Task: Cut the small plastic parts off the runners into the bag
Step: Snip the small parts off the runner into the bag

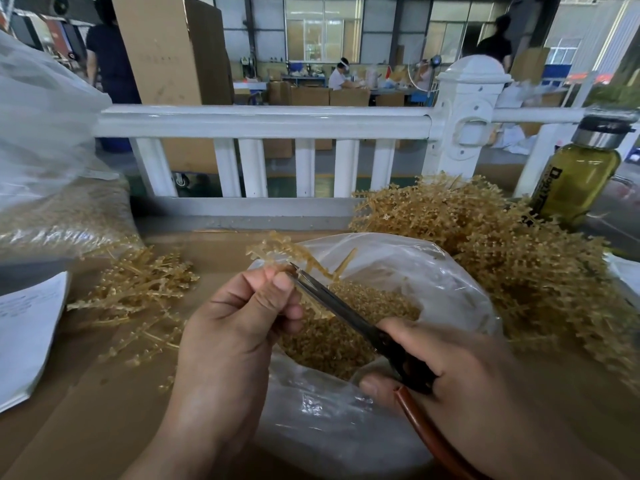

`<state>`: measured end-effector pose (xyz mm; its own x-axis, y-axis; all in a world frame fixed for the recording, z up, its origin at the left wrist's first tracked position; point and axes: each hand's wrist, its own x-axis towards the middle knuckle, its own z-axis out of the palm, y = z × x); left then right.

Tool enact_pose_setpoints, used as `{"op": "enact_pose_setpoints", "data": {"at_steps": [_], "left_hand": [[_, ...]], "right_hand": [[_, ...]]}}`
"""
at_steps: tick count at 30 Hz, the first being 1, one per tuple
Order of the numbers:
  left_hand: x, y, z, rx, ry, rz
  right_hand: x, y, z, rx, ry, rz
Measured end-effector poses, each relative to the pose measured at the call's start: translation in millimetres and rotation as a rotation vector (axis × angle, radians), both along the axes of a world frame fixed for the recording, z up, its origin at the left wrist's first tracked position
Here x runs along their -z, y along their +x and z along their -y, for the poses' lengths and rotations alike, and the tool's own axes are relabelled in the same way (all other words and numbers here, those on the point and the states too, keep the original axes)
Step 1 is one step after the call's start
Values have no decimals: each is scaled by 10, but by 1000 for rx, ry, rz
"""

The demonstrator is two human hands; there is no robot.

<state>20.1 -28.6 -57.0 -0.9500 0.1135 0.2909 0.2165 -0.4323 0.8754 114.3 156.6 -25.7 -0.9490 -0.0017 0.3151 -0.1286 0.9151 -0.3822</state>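
Clear plastic bag [450,292] holds tan cut parts [346,327]; left grip [239,323] pinches runner [287,249], right grip [460,368] clasps scissors [332,299]

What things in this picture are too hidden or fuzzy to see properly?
Scissors handles: head view, wrapped inside the right hand.
Bottle label: head view, lower part behind the runner pile, letters blurred.
Paper print: head view, too small, cut by the left edge.
Runner stem: head view, covered where the left hand pinches it.
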Motion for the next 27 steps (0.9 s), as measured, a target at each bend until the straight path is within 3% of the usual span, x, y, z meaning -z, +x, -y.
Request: {"op": "enact_pose_setpoints", "data": {"at_steps": [27], "left_hand": [[-22, 44, -34, 12, 3, 10]], "right_hand": [[49, -28, -51, -25, -80, 22]]}}
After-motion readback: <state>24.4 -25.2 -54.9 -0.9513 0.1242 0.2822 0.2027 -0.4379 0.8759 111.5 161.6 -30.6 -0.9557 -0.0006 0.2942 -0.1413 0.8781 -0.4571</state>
